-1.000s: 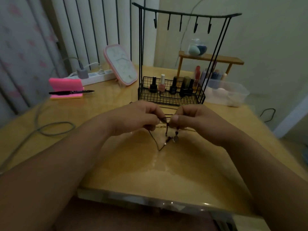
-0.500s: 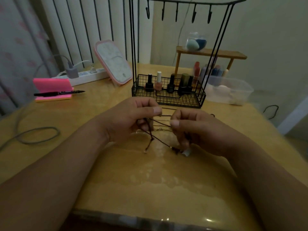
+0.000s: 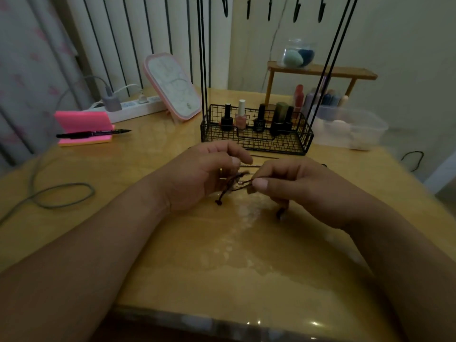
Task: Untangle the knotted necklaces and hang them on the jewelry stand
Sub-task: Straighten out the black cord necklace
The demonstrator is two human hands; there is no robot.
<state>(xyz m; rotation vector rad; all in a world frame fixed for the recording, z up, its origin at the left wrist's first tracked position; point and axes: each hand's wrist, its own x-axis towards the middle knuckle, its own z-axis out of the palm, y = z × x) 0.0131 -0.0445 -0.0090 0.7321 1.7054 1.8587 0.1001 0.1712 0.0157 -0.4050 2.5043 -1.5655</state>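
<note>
**Work Surface and Necklace Position**

1. Surface. The table [image 3: 246, 267] has a glossy yellow wood top with a pale reflection down its centre. Lighting is dim.
2. Room. Vertical blinds [image 3: 123, 33] and a patterned curtain [image 3: 22, 58] stand behind the table's left side. A plain wall stands on the right.
3. Far edge, left to right:
   - pink notepad [image 3: 81, 120] with a black pen [image 3: 93, 133] lying across it
   - white power strip [image 3: 135, 110]
   - pink-framed mirror [image 3: 172, 85], tilted back
   - jewelry stand [image 3: 271, 147]
   - clear plastic tub [image 3: 352, 127]
   - small wooden shelf [image 3: 320, 71]
4. A grey cable [image 3: 61, 196] loops on the left.
5. Stand. Nail polish bottles [image 3: 240, 116] stand upright in its wire basket. The hooks [image 3: 270, 11] at the top edge carry nothing.
6. Necklaces. The knotted necklaces [image 3: 238, 182] are held just above the table, in front of the stand and between both hands. The dark cord's long axis runs roughly left to right. One loose end hangs down and toward the viewer, with its knotted tip near the table.
7. Hands. The left hand [image 3: 197, 178] has curled fingers gripping the tangle. The right hand [image 3: 298, 186] pinches the cord between thumb and forefinger.
</note>
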